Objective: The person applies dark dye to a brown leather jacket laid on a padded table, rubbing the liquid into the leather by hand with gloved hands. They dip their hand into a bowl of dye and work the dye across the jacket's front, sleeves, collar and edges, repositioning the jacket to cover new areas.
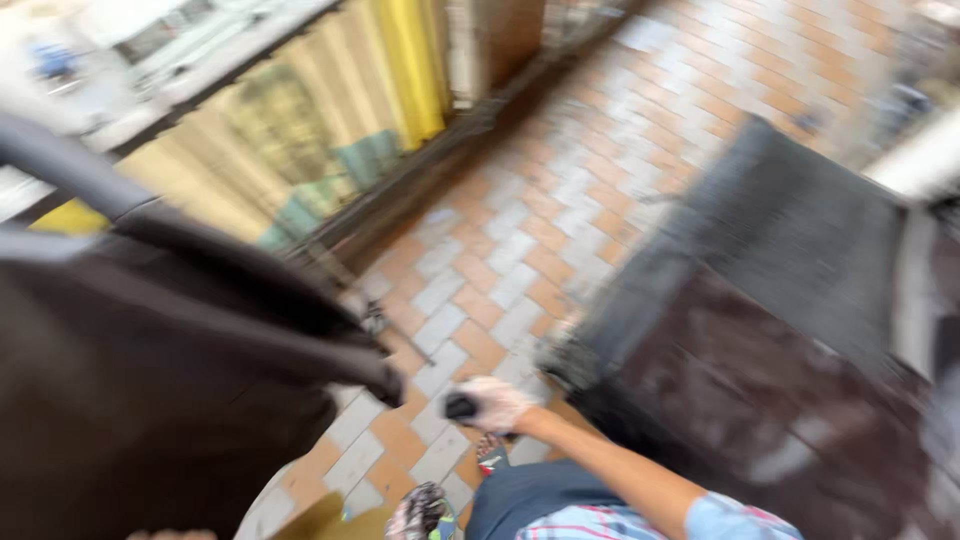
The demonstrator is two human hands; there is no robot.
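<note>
Gripping a short dark handle [461, 406], the gloved right hand [495, 402] is closed tight around it above a floor [520, 250] of orange and grey bricks, seen from the head camera in a heavily blurred frame. The bare forearm runs back from that hand to a light blue cuff [720, 518] at the bottom edge. A large dark bin [130, 400] with a slanting rim fills the space left of the handle, its edge stopping just beside it. Right of the handle stands a second dark bin [760, 370], its flat lid [800, 230] tilted up behind it. Below the handle, a sandalled foot [490, 452] rests on the bricks. Lower still, near the bottom edge, the left hand [420, 512] shows in a patterned glove; whether it is open or closed cannot be told through the blur. Beyond the left bin, yellow and green sheeting [330, 130] lines the far side of the floor.
</note>
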